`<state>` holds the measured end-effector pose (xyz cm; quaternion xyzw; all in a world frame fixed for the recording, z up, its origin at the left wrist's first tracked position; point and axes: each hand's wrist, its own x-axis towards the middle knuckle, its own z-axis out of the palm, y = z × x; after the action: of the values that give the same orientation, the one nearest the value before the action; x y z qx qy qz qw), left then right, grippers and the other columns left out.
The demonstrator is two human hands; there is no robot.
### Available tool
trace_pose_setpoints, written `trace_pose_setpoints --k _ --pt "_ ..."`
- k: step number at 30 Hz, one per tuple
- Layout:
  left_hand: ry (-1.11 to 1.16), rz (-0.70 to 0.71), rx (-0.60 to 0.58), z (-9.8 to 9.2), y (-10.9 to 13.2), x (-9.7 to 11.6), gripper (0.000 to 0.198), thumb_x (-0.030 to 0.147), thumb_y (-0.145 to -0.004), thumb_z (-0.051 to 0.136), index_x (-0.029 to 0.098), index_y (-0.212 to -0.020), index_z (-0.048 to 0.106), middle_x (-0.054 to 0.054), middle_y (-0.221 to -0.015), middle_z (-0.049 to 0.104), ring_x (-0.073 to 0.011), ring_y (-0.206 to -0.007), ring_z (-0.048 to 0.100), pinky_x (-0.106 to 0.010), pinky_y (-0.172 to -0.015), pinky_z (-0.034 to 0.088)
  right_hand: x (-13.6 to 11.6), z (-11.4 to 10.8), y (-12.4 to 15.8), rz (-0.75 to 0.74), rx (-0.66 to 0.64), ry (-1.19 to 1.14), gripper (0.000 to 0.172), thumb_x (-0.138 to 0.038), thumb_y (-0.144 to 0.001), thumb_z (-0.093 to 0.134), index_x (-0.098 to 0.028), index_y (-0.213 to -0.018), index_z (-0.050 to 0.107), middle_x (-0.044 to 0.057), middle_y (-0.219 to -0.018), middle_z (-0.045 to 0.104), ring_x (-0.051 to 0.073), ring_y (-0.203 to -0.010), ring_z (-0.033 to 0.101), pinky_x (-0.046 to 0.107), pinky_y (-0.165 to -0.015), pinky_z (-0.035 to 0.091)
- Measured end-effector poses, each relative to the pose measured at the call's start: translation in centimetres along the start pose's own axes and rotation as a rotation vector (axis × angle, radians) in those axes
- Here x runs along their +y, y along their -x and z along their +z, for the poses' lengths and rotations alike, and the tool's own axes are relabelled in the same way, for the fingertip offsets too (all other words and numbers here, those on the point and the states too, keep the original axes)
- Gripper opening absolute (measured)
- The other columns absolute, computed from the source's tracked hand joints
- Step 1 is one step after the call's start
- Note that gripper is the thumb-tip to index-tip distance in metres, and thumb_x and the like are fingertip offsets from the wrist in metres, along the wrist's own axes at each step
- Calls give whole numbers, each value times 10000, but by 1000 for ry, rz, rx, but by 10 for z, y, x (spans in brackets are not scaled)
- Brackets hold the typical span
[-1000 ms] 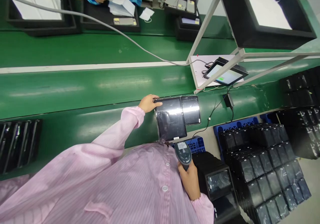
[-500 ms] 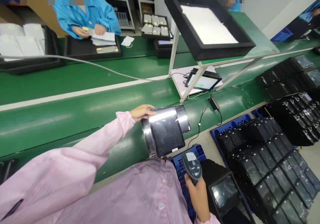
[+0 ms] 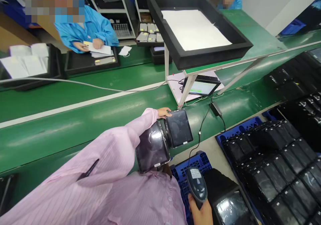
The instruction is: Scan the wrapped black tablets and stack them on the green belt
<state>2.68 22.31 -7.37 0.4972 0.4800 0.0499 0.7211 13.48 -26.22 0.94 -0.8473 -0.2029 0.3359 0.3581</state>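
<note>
My left hand (image 3: 164, 112) grips the upper left corner of a flat black screen panel in clear plastic (image 3: 179, 128), which lies over the right-hand stack on the green bench. A small white label shows on its lower edge. Beside it, to the left, lies another black panel in glossy plastic (image 3: 152, 148), partly under my forearm. In my right hand (image 3: 202, 214) is a dark handheld barcode scanner (image 3: 197, 185), fingers wrapped round its handle, held low near the bench's front edge. Its head points up toward the panels.
A white-legged stand (image 3: 188, 89) carries a black foam tray (image 3: 213, 56); a lit tablet (image 3: 203, 86) is under it. Stacked black panels (image 3: 276, 164) fill blue pallets (image 3: 235, 128) at right. A power adapter (image 3: 216, 108) and cables lie near. A co-worker (image 3: 87, 27) handles papers across the bench.
My left hand has carried the panel rightward and away from me, from over the left stack to the right one. The scanner has shifted slightly lower in view.
</note>
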Motion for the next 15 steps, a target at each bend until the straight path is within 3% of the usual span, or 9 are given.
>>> trace_pose_setpoints --k 6,10,13,15 --pt "-228 20 60 -4 -6 -7 451 205 -653 835 181 -1020 574 -68 -948 689 -238 -909 703 -366 -806 599 -11 -1 -4 3 -78 35 490 -590 -797 676 -141 -977 757 145 -881 772 332 -905 730 376 -800 568" --pt "-463 103 212 -2 0 8 438 175 -651 796 152 -1070 669 -156 -1191 688 -355 -1260 595 -449 -1079 476 -34 8 1 -92 -241 105 444 -517 -844 647 -130 -1044 736 152 -1043 773 302 -966 732 358 -869 566" --pt "-571 166 303 -9 25 14 520 206 -719 755 169 -1234 683 -147 -1355 648 -372 -1386 497 -455 -1183 358 -47 27 12 -173 -358 169 355 -414 -888 604 -151 -1103 706 115 -1032 771 259 -920 726 323 -837 550" --pt "-662 210 343 -20 56 5 499 282 -816 699 209 -1309 674 -106 -1354 669 -350 -1334 550 -445 -1154 389 -50 42 21 -194 -428 211 342 -368 -894 595 -164 -1155 683 90 -1004 771 243 -890 724 307 -801 535"
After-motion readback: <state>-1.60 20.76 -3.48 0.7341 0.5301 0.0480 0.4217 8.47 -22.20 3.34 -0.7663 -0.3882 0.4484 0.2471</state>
